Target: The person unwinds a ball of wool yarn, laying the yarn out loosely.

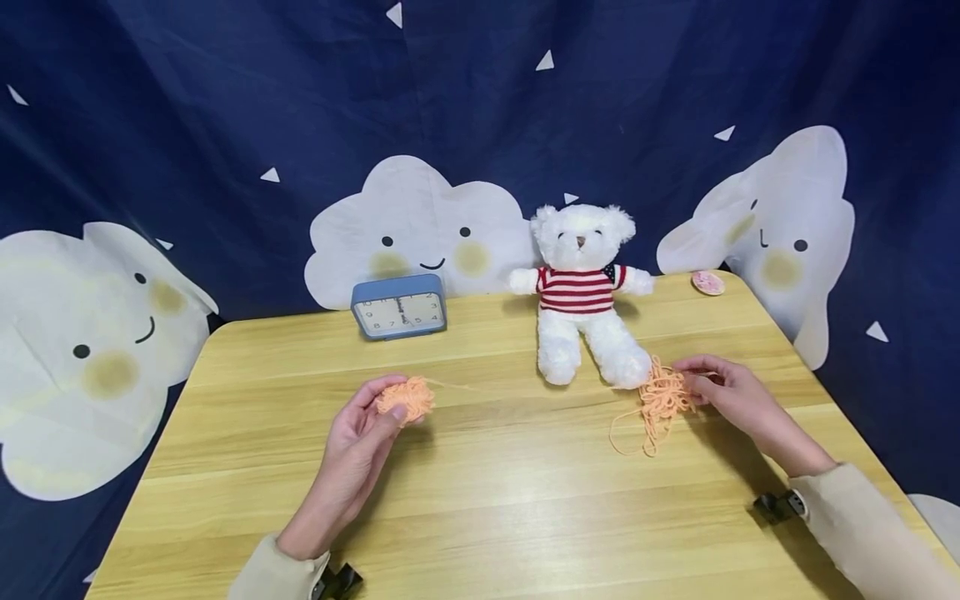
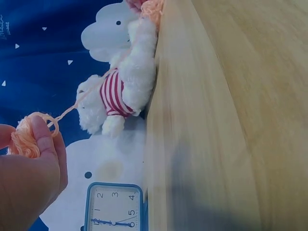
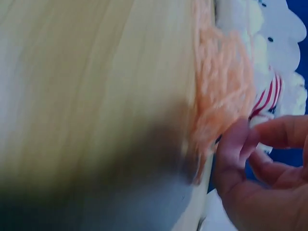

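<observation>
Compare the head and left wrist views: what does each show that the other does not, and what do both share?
Only the head view shows the pink disc near the table's far edge and both sleeves. Only the left wrist view shows white lettering on the curtain, too blurred to read. Both show the left hand holding a yarn bundle, the right hand at the loose yarn, the bear and the clock.
</observation>
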The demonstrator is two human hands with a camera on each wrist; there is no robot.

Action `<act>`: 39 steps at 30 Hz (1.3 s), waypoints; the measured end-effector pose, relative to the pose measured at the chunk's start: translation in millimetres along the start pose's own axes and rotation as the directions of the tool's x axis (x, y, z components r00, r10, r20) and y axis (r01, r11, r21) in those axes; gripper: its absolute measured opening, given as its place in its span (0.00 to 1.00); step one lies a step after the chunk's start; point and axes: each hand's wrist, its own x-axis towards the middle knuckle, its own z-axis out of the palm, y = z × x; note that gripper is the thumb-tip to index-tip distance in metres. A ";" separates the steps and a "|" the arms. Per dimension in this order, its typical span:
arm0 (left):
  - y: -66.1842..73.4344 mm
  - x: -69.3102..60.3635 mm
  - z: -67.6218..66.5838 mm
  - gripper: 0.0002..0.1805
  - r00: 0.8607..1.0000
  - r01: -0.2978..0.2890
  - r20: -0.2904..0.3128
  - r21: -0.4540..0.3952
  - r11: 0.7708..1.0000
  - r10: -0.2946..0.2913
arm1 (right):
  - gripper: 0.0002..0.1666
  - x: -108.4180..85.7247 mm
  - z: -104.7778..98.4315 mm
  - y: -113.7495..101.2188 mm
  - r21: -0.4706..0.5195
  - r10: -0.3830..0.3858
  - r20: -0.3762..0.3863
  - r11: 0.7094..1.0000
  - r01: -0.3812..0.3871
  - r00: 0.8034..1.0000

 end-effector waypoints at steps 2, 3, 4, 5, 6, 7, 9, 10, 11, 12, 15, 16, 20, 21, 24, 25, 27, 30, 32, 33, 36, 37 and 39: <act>-1.3 0.6 1.0 0.22 1.000 0.001 0.003 0.009 1.000 -0.001 | 0.22 -2.9 5.6 -5.8 -0.037 -0.028 -0.058 0.999 0.026 0.998; -1.8 1.0 1.6 0.22 1.000 0.003 0.004 0.012 1.000 -0.003 | 0.23 -4.5 9.0 -9.3 -0.052 -0.041 -0.094 0.998 0.037 0.995; -2.4 1.5 1.9 0.22 1.000 0.004 0.005 0.016 1.000 -0.004 | 0.23 -6.2 12.5 -13.6 -0.059 -0.055 -0.130 0.997 0.047 0.990; -3.1 1.9 2.1 0.22 1.000 0.006 0.008 0.019 1.000 -0.006 | 0.24 -8.2 16.5 -18.7 -0.055 -0.060 -0.160 0.997 0.052 0.985; -3.7 2.3 2.1 0.22 1.000 0.007 0.010 0.023 1.000 -0.007 | 0.24 -9.7 21.1 -23.6 -0.043 -0.073 -0.181 0.997 0.067 0.981; -4.2 2.6 2.0 0.22 1.000 0.008 0.015 0.029 1.000 -0.009 | 0.23 -11.3 26.0 -29.4 -0.020 -0.085 -0.194 0.996 0.083 0.977; -4.5 3.0 1.6 0.22 1.000 0.010 0.022 0.037 0.999 -0.011 | 0.22 -13.9 38.2 -42.0 0.047 -0.105 -0.193 0.992 0.116 0.976; -4.7 3.2 1.2 0.22 1.000 0.010 0.026 0.042 0.999 -0.011 | 0.22 -14.6 45.4 -48.1 0.080 -0.115 -0.177 0.988 0.131 0.977; -4.7 3.3 0.9 0.23 0.999 0.010 0.030 0.046 0.999 -0.011 | 0.22 -14.7 53.1 -54.0 0.115 -0.124 -0.152 0.983 0.142 0.981; -4.6 3.5 0.8 0.22 0.999 0.008 0.035 0.047 0.999 -0.010 | 0.22 -14.5 61.5 -59.8 0.145 -0.138 -0.122 0.977 0.155 0.983; -4.6 4.7 1.2 0.22 0.999 0.008 0.049 0.048 0.999 -0.011 | 0.23 -10.3 86.8 -75.6 0.213 -0.174 0.016 0.963 0.166 0.985; -4.9 5.2 1.7 0.22 0.999 0.009 0.053 0.047 0.999 -0.012 | 0.24 -7.8 95.5 -80.2 0.235 -0.195 0.072 0.956 0.174 0.978; -5.5 7.0 4.9 0.22 0.997 0.020 0.067 0.044 0.999 -0.023 | 0.27 1.6 130.2 -97.9 0.334 -0.278 0.274 0.925 0.180 0.921; -5.6 7.3 6.0 0.22 0.997 0.024 0.069 0.043 0.999 -0.027 | 0.27 3.8 139.5 -102.0 0.359 -0.302 0.309 0.915 0.184 0.902; -6.6 8.3 9.3 0.22 0.997 0.029 0.077 0.047 0.998 -0.033 | 0.29 8.6 164.4 -111.2 0.404 -0.360 0.376 0.893 0.199 0.854; -7.2 8.8 10.4 0.22 0.996 0.031 0.078 0.048 0.998 -0.034 | 0.29 10.0 171.6 -113.5 0.411 -0.373 0.383 0.888 0.206 0.845; -8.3 9.9 13.2 0.22 0.996 0.034 0.082 0.053 0.998 -0.038 | 0.28 11.4 181.6 -117.5 0.418 -0.382 0.382 0.884 0.211 0.842; -10.7 13.3 17.9 0.22 0.995 0.040 0.092 0.068 0.997 -0.046 | 0.21 11.5 187.1 -119.7 0.408 -0.356 0.337 0.890 0.206 0.872; -11.7 15.9 20.9 0.22 0.993 0.044 0.104 0.085 0.995 -0.053 | 0.17 10.2 186.0 -117.9 0.404 -0.333 0.290 0.892 0.201 0.897; -12.3 17.6 22.6 0.22 0.993 0.044 0.109 0.092 0.995 -0.054 | 0.15 9.7 183.9 -116.2 0.392 -0.321 0.268 0.897 0.202 0.908; -14.5 22.7 26.9 0.23 0.991 0.034 0.127 0.114 0.993 -0.048 | 0.14 7.1 173.4 -109.6 0.382 -0.306 0.214 0.900 0.209 0.928; -15.2 24.2 28.1 0.23 0.990 0.029 0.134 0.118 0.993 -0.045 | 0.14 5.6 168.7 -107.6 0.382 -0.304 0.196 0.899 0.212 0.932; -17.1 27.1 29.5 0.24 0.988 0.016 0.150 0.126 0.992 -0.035 | 0.16 2.5 157.9 -104.1 0.381 -0.298 0.168 0.899 0.217 0.940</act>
